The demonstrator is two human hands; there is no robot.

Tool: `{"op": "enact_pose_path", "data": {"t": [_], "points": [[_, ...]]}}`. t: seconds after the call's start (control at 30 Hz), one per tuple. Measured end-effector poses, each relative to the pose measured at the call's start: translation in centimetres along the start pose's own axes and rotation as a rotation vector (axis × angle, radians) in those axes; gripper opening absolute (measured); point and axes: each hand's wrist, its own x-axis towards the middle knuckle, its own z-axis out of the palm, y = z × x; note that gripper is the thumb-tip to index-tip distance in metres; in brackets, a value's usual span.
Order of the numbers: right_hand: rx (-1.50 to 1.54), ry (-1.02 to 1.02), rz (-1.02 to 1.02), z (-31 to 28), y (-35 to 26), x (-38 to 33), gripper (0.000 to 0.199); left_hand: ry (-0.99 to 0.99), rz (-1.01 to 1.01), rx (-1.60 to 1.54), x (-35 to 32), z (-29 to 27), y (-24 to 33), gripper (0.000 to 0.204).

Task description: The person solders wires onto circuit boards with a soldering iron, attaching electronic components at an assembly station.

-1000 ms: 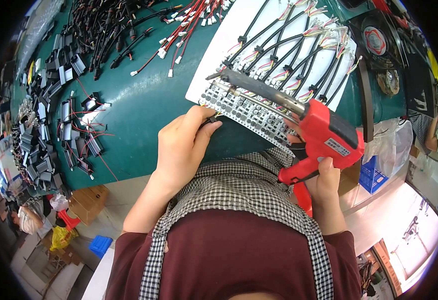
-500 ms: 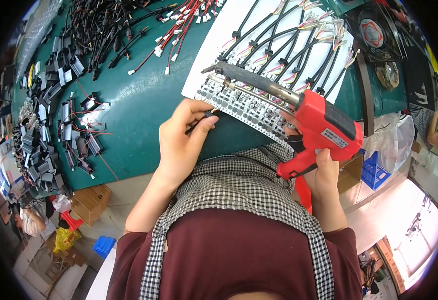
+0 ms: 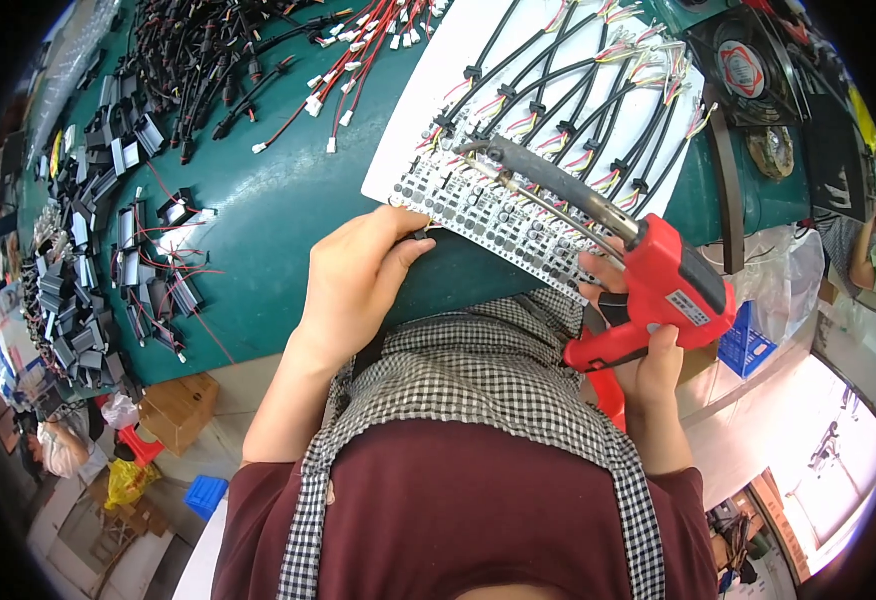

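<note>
The left hand (image 3: 358,285) pinches a small dark piece at the near edge of the circuit board strip (image 3: 503,222). The right hand (image 3: 648,365) grips a red soldering gun (image 3: 648,285), its tip over the strip on the green table (image 3: 268,215), black cables (image 3: 578,110) beyond.

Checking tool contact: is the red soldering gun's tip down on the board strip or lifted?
Down, apparently: the red soldering gun in the right hand meets the board strip. Actual contact: cannot tell.
</note>
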Motion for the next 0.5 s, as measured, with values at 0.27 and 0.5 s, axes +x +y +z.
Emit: {"op": "enact_pose_path", "data": {"t": [0.27,0.5], "points": [[0.007,0.001,-0.003,-0.2,-0.1,-0.8,0.083,-0.02,0.253,0.347,0.2,-0.3,0.4,0.021],[-0.181,-0.184,0.091,-2.8,1.2,-4.5,0.078,-0.052,0.264,0.366,0.5,-0.8,0.9,0.021]]}}
